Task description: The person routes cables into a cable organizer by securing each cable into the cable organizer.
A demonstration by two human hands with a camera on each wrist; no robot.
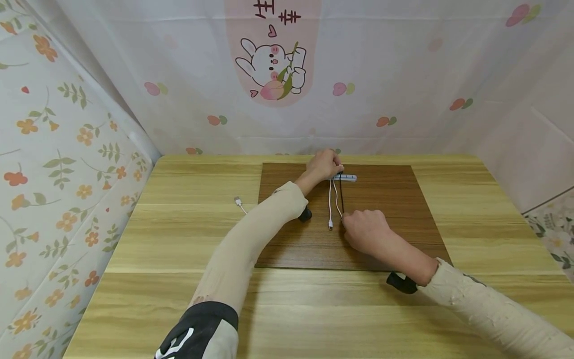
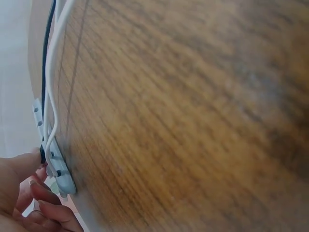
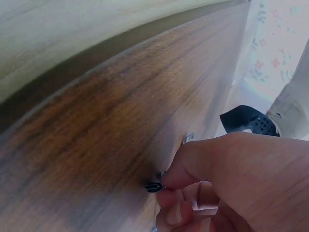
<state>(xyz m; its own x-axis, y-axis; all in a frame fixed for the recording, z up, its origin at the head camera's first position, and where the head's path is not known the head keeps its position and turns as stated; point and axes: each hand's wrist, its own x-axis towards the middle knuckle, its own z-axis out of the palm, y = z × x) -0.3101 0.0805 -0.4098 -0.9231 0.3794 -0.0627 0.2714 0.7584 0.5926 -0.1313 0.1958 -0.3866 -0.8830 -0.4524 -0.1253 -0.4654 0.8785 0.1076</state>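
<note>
A pale cable holder strip [image 1: 349, 177] with several slots lies near the far edge of the brown board. My left hand [image 1: 324, 165] is at this strip; in the left wrist view its thumb and fingers pinch a black cable [image 2: 47, 63] against the slots. White cables [image 2: 50, 82] run through the strip beside it. Nearer to me, my right hand [image 1: 368, 230] pinches the other end of the black cable, where a black plug [image 3: 154, 187] pokes out from between thumb and finger. A white plug [image 1: 330, 225] lies on the board left of the right hand.
The brown board [image 1: 296, 254] lies on a light wood table [image 1: 314, 314]. A white USB plug [image 1: 238, 201] rests on the table left of the board, its cable passing under the left forearm. Patterned curtains [image 1: 188, 65] stand behind and at the left.
</note>
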